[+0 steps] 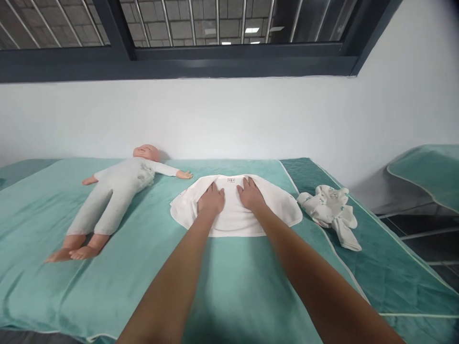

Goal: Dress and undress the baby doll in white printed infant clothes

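A small white baby shirt (234,222) lies spread on the green bed cover, its neck label facing up near the far edge. My left hand (212,198) rests on the left half of the shirt, fingers stretched forward beside the left front panel. On the right half, my right hand (251,195) presses down with its fingers extended, near the other panel. Some fingertips are partly covered by the cloth's folds. Both hands touch the fabric without gripping it. Left of the shirt, a baby doll (122,186) in a white cloth body lies on its back, one arm reaching toward the shirt.
A crumpled white printed garment (328,210) lies to the right on the darker green part of the bed cover (387,267). Behind the bed rises a white wall (229,119) below a dark-framed barred window (236,62). Another green-covered surface (433,172) stands at far right.
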Demonstrator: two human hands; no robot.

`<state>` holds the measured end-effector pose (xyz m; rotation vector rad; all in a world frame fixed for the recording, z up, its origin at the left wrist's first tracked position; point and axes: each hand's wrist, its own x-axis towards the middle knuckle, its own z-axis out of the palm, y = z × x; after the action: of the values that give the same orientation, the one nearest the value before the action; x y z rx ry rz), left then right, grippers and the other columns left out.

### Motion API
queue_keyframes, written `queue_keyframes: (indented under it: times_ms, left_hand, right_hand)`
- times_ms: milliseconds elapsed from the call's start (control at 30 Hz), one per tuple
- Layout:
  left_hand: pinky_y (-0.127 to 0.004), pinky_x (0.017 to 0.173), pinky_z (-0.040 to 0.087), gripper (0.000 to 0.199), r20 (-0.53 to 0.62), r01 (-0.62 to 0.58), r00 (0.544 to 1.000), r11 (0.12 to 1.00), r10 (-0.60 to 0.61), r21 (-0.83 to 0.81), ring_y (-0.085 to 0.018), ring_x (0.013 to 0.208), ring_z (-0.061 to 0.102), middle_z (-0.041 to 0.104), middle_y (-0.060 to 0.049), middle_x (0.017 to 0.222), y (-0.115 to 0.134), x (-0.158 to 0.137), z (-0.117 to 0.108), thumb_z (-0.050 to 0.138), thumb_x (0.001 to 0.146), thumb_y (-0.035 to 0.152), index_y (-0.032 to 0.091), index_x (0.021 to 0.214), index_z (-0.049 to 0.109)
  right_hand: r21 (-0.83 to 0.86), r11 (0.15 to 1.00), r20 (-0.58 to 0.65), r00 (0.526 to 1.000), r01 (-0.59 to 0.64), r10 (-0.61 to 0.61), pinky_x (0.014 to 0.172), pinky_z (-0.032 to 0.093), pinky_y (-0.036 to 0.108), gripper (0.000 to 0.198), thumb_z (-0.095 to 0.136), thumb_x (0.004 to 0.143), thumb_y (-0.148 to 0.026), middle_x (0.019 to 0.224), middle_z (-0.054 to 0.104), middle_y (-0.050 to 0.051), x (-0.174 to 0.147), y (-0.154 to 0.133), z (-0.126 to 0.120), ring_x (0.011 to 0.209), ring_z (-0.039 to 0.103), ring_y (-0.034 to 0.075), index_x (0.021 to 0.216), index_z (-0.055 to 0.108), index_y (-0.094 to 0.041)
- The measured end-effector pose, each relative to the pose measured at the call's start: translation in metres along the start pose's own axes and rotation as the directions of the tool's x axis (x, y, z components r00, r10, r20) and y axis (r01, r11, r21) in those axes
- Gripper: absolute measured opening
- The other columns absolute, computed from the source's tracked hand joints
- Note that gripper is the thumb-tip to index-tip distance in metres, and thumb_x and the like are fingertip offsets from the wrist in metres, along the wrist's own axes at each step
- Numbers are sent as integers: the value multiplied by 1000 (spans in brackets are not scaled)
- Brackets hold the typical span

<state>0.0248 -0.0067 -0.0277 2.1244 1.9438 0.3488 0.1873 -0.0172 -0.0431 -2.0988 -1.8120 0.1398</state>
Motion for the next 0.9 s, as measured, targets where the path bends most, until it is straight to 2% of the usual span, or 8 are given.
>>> queue_keyframes:
  times_ms: [267,467,533,633,700,767,800,900]
  left_hand:
    - [-45,118,29,63,-77,-72,994,996,76,44,-30,144,35,37,-20,155,-1,-22,-3,24,99,43,6,149,34]
    - [-46,114,35,52,-188,-145,971,989,149,32,-30,140,41,49,-19,147,-1,-43,-4,32,98,36,7,138,48]
    - [-42,115,35,45,-280,-238,933,971,224,-16,-25,141,39,52,-13,146,-9,-51,-7,33,98,31,13,133,54]
    - [-39,118,32,39,-545,-341,809,931,220,-129,-22,137,43,58,-10,138,-38,-60,-16,37,96,24,14,127,59]
    - [-41,116,35,37,-649,-258,758,946,71,-198,-25,132,47,61,-12,132,-69,-62,-24,42,93,24,14,123,61]
    - [-45,111,39,38,-646,-51,748,957,-152,-284,-29,127,49,61,-17,129,-100,-62,-32,44,90,22,11,122,61]
    - [-46,109,39,38,-615,46,753,951,-234,-306,-31,126,50,61,-19,127,-114,-61,-36,46,89,23,9,121,61]
    - [-50,105,39,29,-491,174,826,954,-277,-245,-35,125,49,63,-17,124,-139,-56,-45,51,87,31,15,105,67]
  right_hand:
    - [-111,984,-30,990,136,-140,121,20,44,55,23,98,-15,154,34,28,-17,-12,4,149,22,28,143,38,12]
    - [-148,967,-13,978,206,-210,120,21,45,59,23,101,-29,157,31,23,-34,-9,6,148,25,29,147,37,4]
    - [-155,965,-4,977,210,-213,120,22,45,62,24,101,-35,158,29,23,-40,-7,6,148,25,31,148,36,3]
    - [-166,962,15,976,219,-219,119,24,45,65,23,101,-41,159,26,21,-50,-6,5,149,24,31,149,36,0]
    - [-178,957,34,973,231,-229,119,23,46,67,21,101,-44,161,24,19,-56,-6,5,149,22,31,151,34,-2]
    - [-189,951,56,970,244,-238,120,22,45,68,20,101,-46,161,22,19,-60,-6,3,150,20,31,152,32,-2]
    - [-194,949,65,969,248,-240,120,21,45,68,20,101,-47,161,21,19,-61,-7,3,150,20,31,152,31,-2]
    - [-202,948,71,969,245,-236,120,19,44,67,22,102,-46,161,22,19,-64,-8,1,150,19,31,152,31,-3]
